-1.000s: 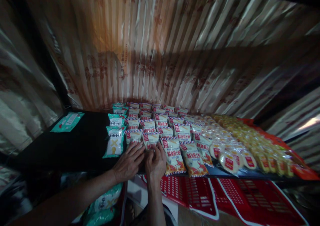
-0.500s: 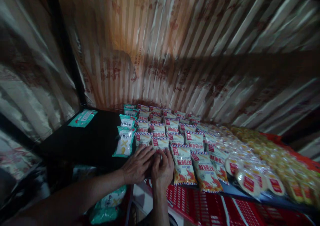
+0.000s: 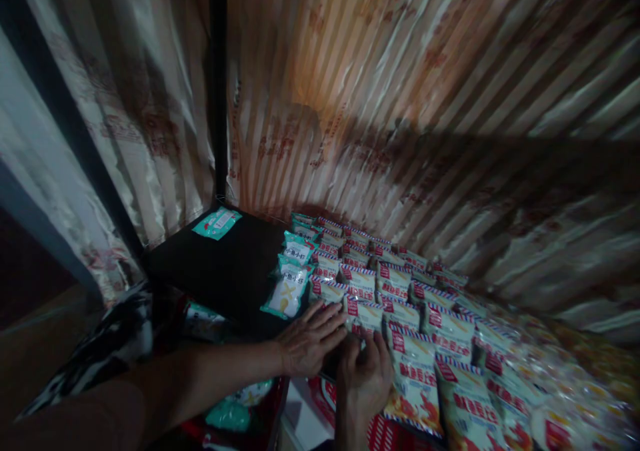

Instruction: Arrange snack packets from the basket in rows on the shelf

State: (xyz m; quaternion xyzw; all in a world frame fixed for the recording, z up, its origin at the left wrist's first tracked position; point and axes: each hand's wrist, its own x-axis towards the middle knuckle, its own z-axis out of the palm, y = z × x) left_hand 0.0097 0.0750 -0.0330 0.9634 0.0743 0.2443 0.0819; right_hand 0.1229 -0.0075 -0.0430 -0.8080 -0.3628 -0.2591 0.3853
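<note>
My left hand [image 3: 313, 338] lies palm down with its fingers stretched across the lower part of a white snack bag [image 3: 327, 291] with red lettering. Close beside it, my right hand [image 3: 365, 374] rests against another red-lettered snack bag [image 3: 364, 314], its fingers slightly bent and the thumb apart. Both bags belong to rows of similar packets on a black shelf [image 3: 215, 264]. Left of my left hand lies a teal snack bag [image 3: 289, 288], at the front of a column of teal packets. Parts of the bags under my fingers are hidden.
A single teal packet [image 3: 219, 223] lies at the shelf's back left corner. Clear-wrapped round snacks [image 3: 555, 424] sit at the right. Below are teal bags [image 3: 227, 414] and a red basket [image 3: 380, 434]. A dark post [image 3: 219, 104] stands before striped sheeting [image 3: 280, 51].
The view has swung left, so the shelf and packets appear farther right. Both hands remain at the same front packets, and the right fingers look more bent.
</note>
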